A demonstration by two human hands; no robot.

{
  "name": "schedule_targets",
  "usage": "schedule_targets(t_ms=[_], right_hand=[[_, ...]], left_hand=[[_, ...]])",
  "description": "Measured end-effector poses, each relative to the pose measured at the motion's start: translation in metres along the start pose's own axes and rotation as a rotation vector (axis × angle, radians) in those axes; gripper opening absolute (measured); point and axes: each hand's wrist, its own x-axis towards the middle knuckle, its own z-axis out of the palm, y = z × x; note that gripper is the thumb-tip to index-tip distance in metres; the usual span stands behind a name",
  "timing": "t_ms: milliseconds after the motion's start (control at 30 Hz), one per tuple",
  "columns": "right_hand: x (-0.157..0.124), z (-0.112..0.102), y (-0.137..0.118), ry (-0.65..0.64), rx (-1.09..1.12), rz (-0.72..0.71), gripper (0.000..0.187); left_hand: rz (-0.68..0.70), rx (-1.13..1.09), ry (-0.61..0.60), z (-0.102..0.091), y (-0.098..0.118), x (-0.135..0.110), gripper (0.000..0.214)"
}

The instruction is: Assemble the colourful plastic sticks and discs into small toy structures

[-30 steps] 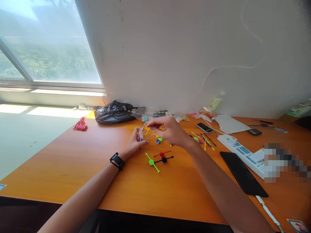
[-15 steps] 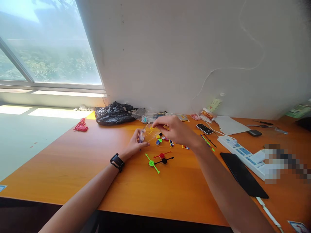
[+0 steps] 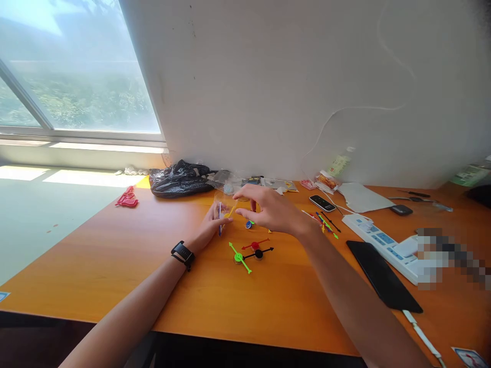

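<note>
My left hand [image 3: 215, 221], with a black watch on the wrist, is closed on a clear plastic bag [image 3: 221, 199], its mouth facing right. A yellow arrow-shaped spinner piece [image 3: 231, 210] lies slanted at the bag's mouth. Close beside it is my right hand [image 3: 264, 208], thumb and index fingertip apart on either side of the piece's upper end. In front of both hands lie a green arrow spinner [image 3: 238, 257], a red arrow spinner [image 3: 255, 246] and a black arrow spinner [image 3: 259, 253]. A blue disc [image 3: 249, 224] sits partly below my right hand.
Several loose coloured arrows [image 3: 326, 223] lie right of my right wrist. Farther right are a white power strip [image 3: 379, 245], a black phone-like slab [image 3: 383, 276] and a small black-and-white device [image 3: 322, 203]. A black plastic bag [image 3: 178, 180] and red pieces [image 3: 127, 198] lie back left.
My right hand has moved slightly left and its fingertips have parted. The yellow arrow has shifted down and left toward my left hand.
</note>
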Motion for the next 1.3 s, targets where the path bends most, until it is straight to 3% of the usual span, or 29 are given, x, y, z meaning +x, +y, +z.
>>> schedule_targets(t_ms=[167, 467, 567, 733, 867, 967, 1100, 1200, 1300], right_hand=[[0.002, 0.007, -0.001, 0.087, 0.029, -0.027, 0.031], [0.001, 0.009, 0.008, 0.04, 0.095, 0.068, 0.03], [0.001, 0.029, 0.017, -0.042, 0.189, 0.161, 0.049], [-0.001, 0.089, 0.028, -0.108, 0.299, 0.346, 0.085], [0.003, 0.115, 0.034, 0.015, 0.323, 0.375, 0.077], [0.009, 0.115, 0.047, 0.103, 0.467, 0.469, 0.067], [0.012, 0.113, 0.064, 0.063, 0.681, 0.531, 0.047], [0.011, 0.114, 0.068, 0.121, 0.565, 0.491, 0.024], [0.011, 0.112, 0.067, 0.16, 0.458, 0.415, 0.023]], left_hand=[[-0.212, -0.232, -0.099, 0.001, 0.01, -0.002, 0.036], [-0.281, -0.297, -0.024, -0.004, 0.029, -0.006, 0.034], [-0.246, -0.279, -0.046, 0.0, 0.027, -0.005, 0.041], [-0.232, -0.161, -0.183, 0.006, 0.016, -0.005, 0.067], [-0.113, -0.087, -0.13, 0.003, 0.011, -0.003, 0.069], [0.005, -0.019, -0.032, -0.002, 0.012, -0.001, 0.059], [0.018, 0.051, -0.024, -0.005, 0.014, 0.001, 0.047], [0.032, 0.049, 0.026, -0.003, 0.013, 0.001, 0.049], [0.034, 0.013, 0.048, -0.002, 0.014, 0.001, 0.052]])
